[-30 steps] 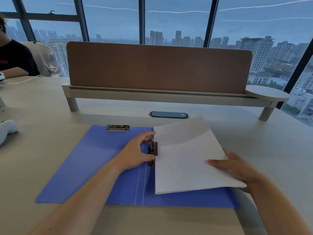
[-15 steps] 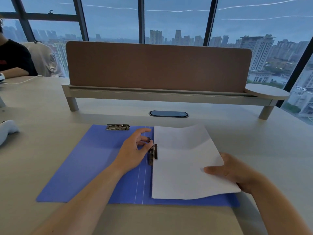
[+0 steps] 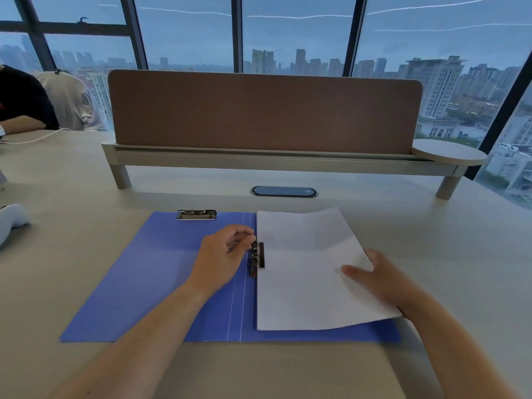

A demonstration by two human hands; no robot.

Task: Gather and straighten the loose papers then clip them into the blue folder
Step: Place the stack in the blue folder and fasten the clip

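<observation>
At the far left edge a rounded white object [image 3: 11, 223] is lying on the pale, matte desk [image 3: 72, 254], and a thin white cable [image 3: 34, 138] is trailing across the surface behind it toward a seated person's dark sleeve [image 3: 23, 99]. Next, the blue folder [image 3: 149, 277] is lying open and flat, a smooth rectangular sheet with fine white crease lines running down its spine. A shiny metal clip [image 3: 196, 214] is sitting at the top edge of the left flap. The left hand [image 3: 221, 260] is resting over the spine area, its fingers curling loosely toward the dark spring clamp [image 3: 257, 259], a short upright bar of metal at the inner edge of the right flap; I cannot tell whether the fingertips are actually gripping it or only touching it. The stack of white papers [image 3: 305, 272] is lying on the right flap, its left edge tucked at the clamp, its far corner bowing up slightly and casting a soft shadow. The right hand [image 3: 380, 280] is pinching the stack's right edge, thumb lying flat on top and fingers going underneath. Behind everything, a brown felt-like divider [image 3: 264, 110] with rounded corners is standing on a pale shelf [image 3: 259, 162], with a dark oval grommet [image 3: 283, 191] set in the desk below it.
</observation>
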